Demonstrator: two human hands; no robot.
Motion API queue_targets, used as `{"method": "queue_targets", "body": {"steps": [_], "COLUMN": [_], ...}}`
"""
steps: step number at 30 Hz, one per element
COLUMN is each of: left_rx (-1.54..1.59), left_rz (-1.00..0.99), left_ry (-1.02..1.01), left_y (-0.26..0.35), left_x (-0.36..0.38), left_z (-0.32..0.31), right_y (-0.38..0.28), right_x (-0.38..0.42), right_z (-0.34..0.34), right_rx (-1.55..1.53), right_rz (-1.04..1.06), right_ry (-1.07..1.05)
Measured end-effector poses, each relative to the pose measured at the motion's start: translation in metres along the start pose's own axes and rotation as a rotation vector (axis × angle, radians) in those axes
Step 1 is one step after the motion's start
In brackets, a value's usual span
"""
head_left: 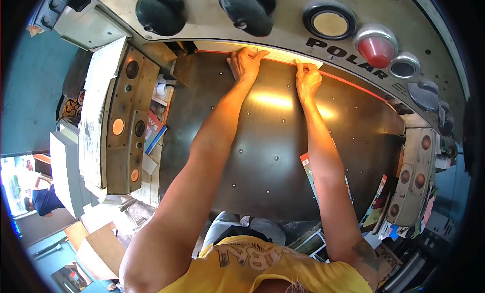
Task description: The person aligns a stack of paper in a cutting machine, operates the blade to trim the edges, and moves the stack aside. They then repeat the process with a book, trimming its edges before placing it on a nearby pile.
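Note:
A stack of white paper (283,56) lies flat at the back of the dark metal table (257,136), its far part hidden under the front panel of the POLAR paper cutter (283,20). My left hand (245,64) is curled at the stack's near edge, its thumb stretched to the right along the paper. With fingers bent and thumb pressed in, my right hand (308,81) grips the near edge by the stack's right corner. A thin red strip (353,84) runs along the table beside the paper.
Button panels flank the table on the left (126,121) and right (414,177). A printed booklet (307,168) lies partly beneath my right forearm. More printed matter (154,131) sits by the left panel. Far left, a person in dark clothing (43,199) appears in the background.

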State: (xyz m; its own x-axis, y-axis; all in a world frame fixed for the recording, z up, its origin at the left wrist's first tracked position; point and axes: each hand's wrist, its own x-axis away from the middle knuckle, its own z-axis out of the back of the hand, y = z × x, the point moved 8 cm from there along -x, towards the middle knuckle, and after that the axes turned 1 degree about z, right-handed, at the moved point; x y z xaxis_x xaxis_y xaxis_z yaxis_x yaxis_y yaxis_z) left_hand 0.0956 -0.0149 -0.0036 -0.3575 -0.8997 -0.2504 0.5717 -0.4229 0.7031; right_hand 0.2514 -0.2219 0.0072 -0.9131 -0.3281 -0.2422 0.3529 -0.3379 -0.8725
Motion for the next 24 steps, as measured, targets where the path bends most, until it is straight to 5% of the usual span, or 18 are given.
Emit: {"method": "queue_targets", "body": {"steps": [10, 11, 15, 16, 17, 19, 22, 24], "left_rx": [-0.043, 0.048, 0.244, 0.240, 0.256, 0.434, 0.207, 0.106], "left_rz": [0.052, 0.041, -0.023, 0.052, -0.060, -0.037, -0.350, -0.383], "left_ry": [0.012, -0.025, -0.114, -0.332, -0.129, -0.260, -0.098, 0.022], "left_y": [0.007, 0.005, 0.005, 0.001, -0.023, -0.011, -0.002, -0.011], "left_x": [-0.004, -0.004, 0.001, 0.005, 0.010, 0.041, 0.117, 0.179], "left_z": [0.010, 0.007, 0.016, 0.018, -0.001, 0.046, 0.143, 0.211], "right_y": [0.026, 0.022, 0.015, 0.023, 0.028, 0.004, -0.020, -0.031], "right_x": [-0.012, -0.013, -0.019, -0.022, -0.019, 0.004, 0.075, 0.141], "right_z": [-0.003, -0.002, -0.002, -0.007, -0.012, -0.003, 0.008, -0.009], "right_rx": [0.082, 0.136, 0.206, 0.086, -0.024, 0.099, -0.001, -0.061], "right_rz": [0.023, 0.194, -0.005, 0.036, 0.068, 0.105, 0.086, 0.120], "right_ry": [0.116, 0.211, -0.062, -0.130, -0.189, -0.262, -0.339, -0.411]}}
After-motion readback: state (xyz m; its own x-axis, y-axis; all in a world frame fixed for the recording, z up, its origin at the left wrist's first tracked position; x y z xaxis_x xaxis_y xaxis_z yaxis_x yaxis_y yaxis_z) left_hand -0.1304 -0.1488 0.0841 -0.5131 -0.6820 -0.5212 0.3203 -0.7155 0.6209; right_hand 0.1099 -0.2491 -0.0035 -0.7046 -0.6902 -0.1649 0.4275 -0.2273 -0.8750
